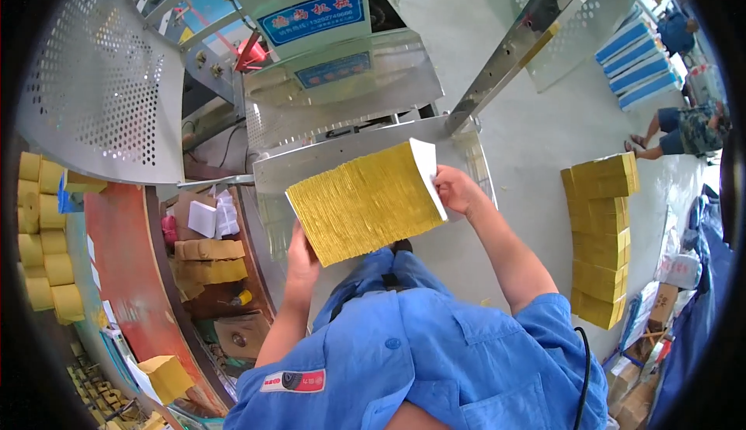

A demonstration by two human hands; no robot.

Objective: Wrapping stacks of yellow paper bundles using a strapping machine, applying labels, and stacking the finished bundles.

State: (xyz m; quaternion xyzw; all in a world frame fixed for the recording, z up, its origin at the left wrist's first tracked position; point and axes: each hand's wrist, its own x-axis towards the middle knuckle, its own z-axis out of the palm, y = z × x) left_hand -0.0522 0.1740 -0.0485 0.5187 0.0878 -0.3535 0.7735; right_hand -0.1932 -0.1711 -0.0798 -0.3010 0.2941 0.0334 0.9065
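Observation:
Between my two hands is a block of pleated yellow paper (365, 203) with white end pieces, held tilted in front of my body. My left hand (303, 257) grips its lower left end, the fingers partly hidden behind it. At the opposite end my right hand (457, 190) is closed on the white end piece. Just beyond the block lies the metal tray (272, 175) of a machine, which the block partly covers.
The machine's pale green housing (311, 2) rises ahead, with perforated metal guards (116, 80) at left. A slanting metal bar (513, 49) stands right of it. Yellow pleated blocks (602, 235) line the floor at right. A red-brown bench (132, 274) is at left. Another person (695, 129) is far right.

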